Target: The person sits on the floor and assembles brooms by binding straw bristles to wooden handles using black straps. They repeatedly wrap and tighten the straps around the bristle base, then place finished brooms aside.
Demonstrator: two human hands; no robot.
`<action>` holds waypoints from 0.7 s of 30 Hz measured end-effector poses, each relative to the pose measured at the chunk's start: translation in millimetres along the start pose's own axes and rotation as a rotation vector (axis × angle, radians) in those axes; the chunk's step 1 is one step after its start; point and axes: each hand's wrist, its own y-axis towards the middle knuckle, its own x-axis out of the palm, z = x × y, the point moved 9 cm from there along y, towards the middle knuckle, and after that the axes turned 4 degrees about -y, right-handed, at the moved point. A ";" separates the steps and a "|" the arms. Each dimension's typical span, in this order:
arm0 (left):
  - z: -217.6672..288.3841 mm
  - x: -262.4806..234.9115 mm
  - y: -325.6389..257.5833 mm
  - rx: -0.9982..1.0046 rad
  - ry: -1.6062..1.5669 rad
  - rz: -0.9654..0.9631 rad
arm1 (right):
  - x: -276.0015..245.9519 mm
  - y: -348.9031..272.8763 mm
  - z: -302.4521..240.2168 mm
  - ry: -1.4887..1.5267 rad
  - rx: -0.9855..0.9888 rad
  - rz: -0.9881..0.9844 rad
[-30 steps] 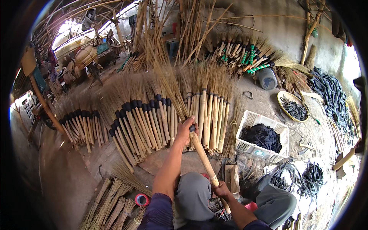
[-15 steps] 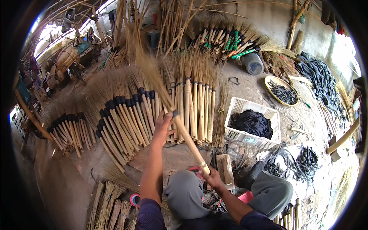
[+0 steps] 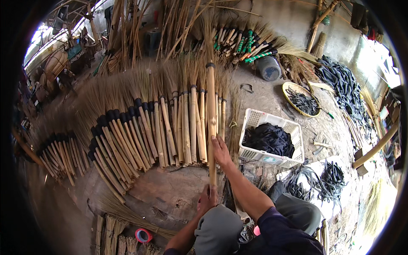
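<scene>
A row of brooms (image 3: 140, 131) lay fanned on the floor (image 3: 170, 191). The left hand (image 3: 207, 199) gripped the butt of one broom (image 3: 211, 123) pointing to twelve o'clock; the right hand (image 3: 221, 151) clasped its shaft higher up. At three o'clock a white crate (image 3: 272, 158) held black strips (image 3: 267, 139); a round tray (image 3: 301, 100) at two o'clock held more.

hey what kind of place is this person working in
Most likely a small broom-making workshop. Rows of finished grass brooms with bamboo handles fan out across the dirt floor, a white plastic crate of black rubber strips stands beside them, and both hands hold one bamboo-handled broom upright.
</scene>
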 end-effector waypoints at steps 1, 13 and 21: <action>22.3 -4.8 12.1 0.123 0.142 0.108 | 4.6 1.1 -10.0 0.077 -0.112 -0.084; 32.9 5.9 179.4 -0.014 1.323 0.141 | 39.6 55.4 190.3 -0.331 -0.031 -0.301; 2.5 -33.6 96.0 0.300 0.665 0.089 | 42.5 33.0 157.6 -0.649 0.232 -0.346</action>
